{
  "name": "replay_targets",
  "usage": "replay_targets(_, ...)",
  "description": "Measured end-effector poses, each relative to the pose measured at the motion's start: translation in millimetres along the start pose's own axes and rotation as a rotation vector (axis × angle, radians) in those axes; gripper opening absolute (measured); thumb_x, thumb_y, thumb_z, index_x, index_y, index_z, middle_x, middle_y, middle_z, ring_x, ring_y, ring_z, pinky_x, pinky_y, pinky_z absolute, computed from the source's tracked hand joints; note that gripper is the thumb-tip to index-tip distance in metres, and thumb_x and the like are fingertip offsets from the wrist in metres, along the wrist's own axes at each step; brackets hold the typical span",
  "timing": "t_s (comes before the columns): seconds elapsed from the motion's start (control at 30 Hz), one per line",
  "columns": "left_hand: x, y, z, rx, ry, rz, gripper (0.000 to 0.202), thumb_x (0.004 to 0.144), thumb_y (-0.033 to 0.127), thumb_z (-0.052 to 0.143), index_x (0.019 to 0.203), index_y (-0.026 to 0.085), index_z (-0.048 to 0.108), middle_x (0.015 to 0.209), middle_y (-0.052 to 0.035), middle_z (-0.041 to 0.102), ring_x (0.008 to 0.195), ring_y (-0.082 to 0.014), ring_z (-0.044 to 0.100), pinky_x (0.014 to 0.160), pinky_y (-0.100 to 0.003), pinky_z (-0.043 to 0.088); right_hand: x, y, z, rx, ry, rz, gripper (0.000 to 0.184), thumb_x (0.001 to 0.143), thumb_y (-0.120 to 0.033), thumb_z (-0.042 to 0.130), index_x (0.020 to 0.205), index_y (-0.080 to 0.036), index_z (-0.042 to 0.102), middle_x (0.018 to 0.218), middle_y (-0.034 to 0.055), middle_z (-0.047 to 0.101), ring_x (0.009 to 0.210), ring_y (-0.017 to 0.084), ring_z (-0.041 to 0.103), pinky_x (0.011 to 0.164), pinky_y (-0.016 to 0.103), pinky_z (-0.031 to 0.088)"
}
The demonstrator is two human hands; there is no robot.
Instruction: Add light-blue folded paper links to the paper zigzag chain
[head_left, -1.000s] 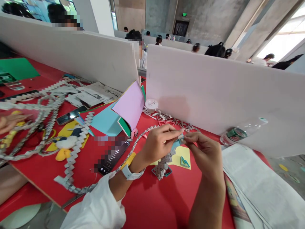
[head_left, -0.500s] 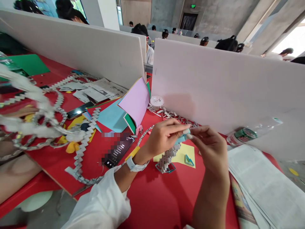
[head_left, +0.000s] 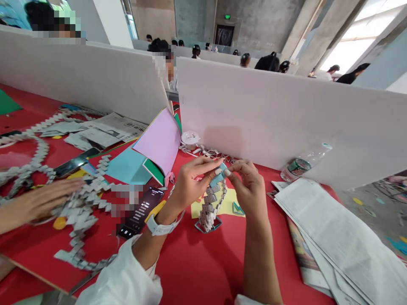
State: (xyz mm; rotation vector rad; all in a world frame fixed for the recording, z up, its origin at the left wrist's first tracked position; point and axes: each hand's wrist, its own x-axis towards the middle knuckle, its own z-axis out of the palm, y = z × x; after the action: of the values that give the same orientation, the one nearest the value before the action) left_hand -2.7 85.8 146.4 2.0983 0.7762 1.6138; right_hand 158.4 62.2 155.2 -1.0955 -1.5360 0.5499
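Observation:
My left hand [head_left: 194, 180] is closed in a pinch on the left side of a light-blue folded paper piece [head_left: 217, 176]. On the other side, the thumb and fingertips of my right hand [head_left: 249, 184] grip the same piece. Below it hangs a zigzag chain of folded grey paper [head_left: 208, 205], its lower part reaching down to the red table [head_left: 197, 262]. Around the chain's foot lies a teal folded-paper outline [head_left: 216, 224]. A yellow sheet [head_left: 199, 209] lies behind, with a small teal folded piece [head_left: 237, 208] on it. My fingers partly hide the blue piece.
Another person's hand [head_left: 63, 195] rests over a long paper chain [head_left: 81, 224] at left. A phone [head_left: 140, 212] lies beside my left wrist. Coloured sheets [head_left: 159, 137], folded scraps [head_left: 203, 150] and a plastic bottle [head_left: 297, 167] line the white partition [head_left: 270, 114]. Newspapers [head_left: 333, 228] lie at right.
My view has turned right. Both hands still pinch the blue piece. At left, the other person's blurred, lifted chain has come down, and their hand now lies over the chain on the table.

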Motion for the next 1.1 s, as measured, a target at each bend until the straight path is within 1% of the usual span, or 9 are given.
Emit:
replay_targets(0.17, -0.7, -0.7, 1.8, -0.002, -0.018, 0.006, 0.029, 0.087, 0.016, 0.062, 0.114, 0.022, 0.069, 0.093, -0.0057, 0.068, 0.085, -0.0124, 0.064, 0.073, -0.025, 0.056, -1.1, -4.2, -4.7, -0.137, -0.036, -0.061, 0.009, 0.085, -0.017, 0.059, 0.078, -0.022, 0.059, 0.088, 0.0038, 0.055, 0.088, 0.019, 0.053, 0.079, 0.032, 0.045)
replay_targets(0.43, -2.0, -3.7, -0.3, 0.014, -0.153, 0.058, 0.033, 0.087, 0.008, 0.057, 0.117, 0.019, 0.067, 0.096, -0.0066, 0.066, 0.084, -0.0108, 0.062, 0.068, -0.021, 0.052, 0.2, 0.1, -14.6, -0.188, -0.134, -0.083, 0.013, 0.083, -0.01, 0.059, 0.079, -0.022, 0.058, 0.087, 0.0029, 0.055, 0.088, 0.018, 0.053, 0.08, 0.031, 0.042)
replay_targets(0.57, -2.9, -0.9, -4.1, 0.081, -0.235, 0.074, 0.034, 0.089, 0.01, 0.055, 0.121, 0.019, 0.064, 0.098, -0.0073, 0.066, 0.086, -0.0117, 0.063, 0.071, -0.023, 0.053, 1.1, 4.1, -19.0, -0.176, -0.205, -0.076, 0.01, 0.084, -0.012, 0.06, 0.079, -0.021, 0.058, 0.087, 0.0025, 0.055, 0.087, 0.018, 0.052, 0.08, 0.031, 0.041)
replay_targets(0.63, -2.7, 0.6, -6.0, 0.133, -0.249, 0.086, 0.036, 0.09, 0.009, 0.054, 0.123, 0.019, 0.063, 0.099, -0.0075, 0.065, 0.086, -0.0117, 0.063, 0.072, -0.024, 0.053, 1.7, 5.6, -16.1, -0.16, -0.198, -0.073, 0.008, 0.084, -0.015, 0.061, 0.08, -0.022, 0.059, 0.089, 0.0025, 0.055, 0.088, 0.018, 0.053, 0.08, 0.031, 0.041)
replay_targets(0.7, -2.1, 1.4, -7.2, 0.177, -0.221, 0.103, 0.037, 0.09, 0.009, 0.052, 0.124, 0.019, 0.061, 0.1, -0.0079, 0.065, 0.085, -0.0114, 0.062, 0.072, -0.024, 0.053, 2.0, 6.4, -8.3, -0.143, -0.121, -0.057, 0.008, 0.084, -0.017, 0.063, 0.079, -0.022, 0.059, 0.089, 0.0025, 0.055, 0.089, 0.018, 0.053, 0.082, 0.032, 0.041)
replay_targets(0.8, -0.5, 1.5, -7.3, 0.179, -0.064, 0.103, 0.033, 0.09, 0.009, 0.053, 0.12, 0.017, 0.064, 0.096, -0.0079, 0.065, 0.079, -0.0102, 0.062, 0.069, -0.023, 0.053, 2.1, 7.6, 8.0, -0.02, 0.01, -0.011, 0.004, 0.084, -0.023, 0.064, 0.082, -0.022, 0.061, 0.091, 0.0029, 0.055, 0.094, 0.018, 0.054, 0.086, 0.033, 0.042)
replay_targets(0.93, 1.7, 0.7, -6.8, 0.094, 0.123, 0.056, 0.027, 0.088, 0.013, 0.06, 0.113, 0.018, 0.067, 0.093, -0.0064, 0.068, 0.083, -0.0116, 0.064, 0.074, -0.025, 0.055, 2.6, 11.2, 20.0, 0.29, -0.07, 0.117, 0.009, 0.087, -0.028, 0.063, 0.095, -0.023, 0.063, 0.095, 0.0029, 0.061, 0.094, 0.017, 0.059, 0.085, 0.032, 0.047)
replay_targets(1.0, 2.3, 0.7, -7.4, 0.062, 0.121, 0.023, 0.026, 0.087, 0.015, 0.061, 0.112, 0.017, 0.067, 0.094, -0.0069, 0.069, 0.085, -0.0124, 0.064, 0.075, -0.026, 0.055, 2.3, 12.4, 19.0, 0.354, -0.085, 0.17, 0.01, 0.086, -0.028, 0.066, 0.094, -0.023, 0.064, 0.088, 0.0006, 0.063, 0.084, 0.014, 0.06, 0.077, 0.027, 0.048)
replay_targets(1.1, 2.1, 2.0, -8.6, 0.027, 0.048, 0.005, 0.026, 0.088, 0.016, 0.06, 0.113, 0.014, 0.067, 0.09, -0.0077, 0.068, 0.081, -0.012, 0.062, 0.072, -0.025, 0.055, -0.5, 9.7, 14.6, 0.323, -0.019, 0.185, 0.008, 0.082, -0.027, 0.07, 0.088, -0.021, 0.066, 0.077, -0.0017, 0.063, 0.073, 0.011, 0.058, 0.068, 0.023, 0.046)
